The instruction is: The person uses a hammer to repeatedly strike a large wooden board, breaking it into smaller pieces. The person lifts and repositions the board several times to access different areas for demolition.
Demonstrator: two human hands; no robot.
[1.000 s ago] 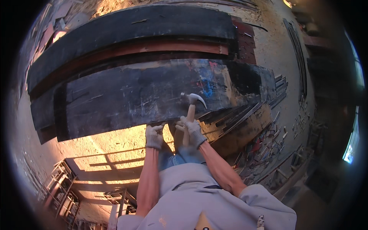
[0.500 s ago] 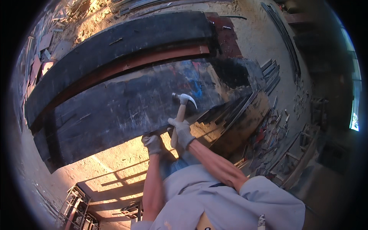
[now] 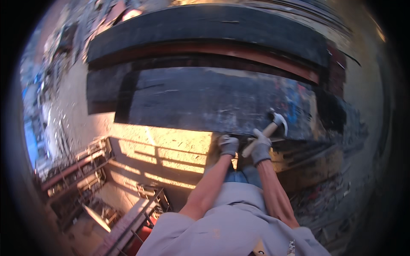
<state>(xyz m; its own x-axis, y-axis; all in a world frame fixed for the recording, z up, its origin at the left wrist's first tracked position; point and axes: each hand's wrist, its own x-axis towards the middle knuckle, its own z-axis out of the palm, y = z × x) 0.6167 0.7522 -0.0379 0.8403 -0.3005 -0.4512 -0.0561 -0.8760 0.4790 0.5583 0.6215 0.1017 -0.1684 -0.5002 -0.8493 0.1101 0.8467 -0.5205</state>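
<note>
A: Where's the hammer (image 3: pixel 271 127)?

B: In the gloved right hand (image 3: pixel 260 148), closed round its pale handle. The head points between 1 and 2 o'clock, seen against the near part of the dark panel (image 3: pixel 188 98).

A: And the left hand (image 3: pixel 229 146)?

B: At 9 o'clock from the right, just beside it, fingers curled in at the panel's near edge. Blur keeps me from telling whether they have hold of it.

A: How would you handle this well?

B: I'd keep the claw turned away from the left fingers and the handle snug in the palm, so the tool can't swing. If that edge is to bear on both hands, I'd set them level and a bit wider apart, since a long panel could twist on so narrow a hold.

A: Anything farther out?

B: Stacked boards (image 3: pixel 307 164) at 4 o'clock from the right hand, and a long black beam (image 3: pixel 205 29) across 12 o'clock.

A: What differs from 0.5 s ago?

B: Hands and hammer sit farther toward 3 o'clock in view. The hammer leaned nearer 12 then, and the panel's near edge sloped up toward 2; mostly the camera turning, I'd judge. Both hands are at that edge in both frames.
</note>
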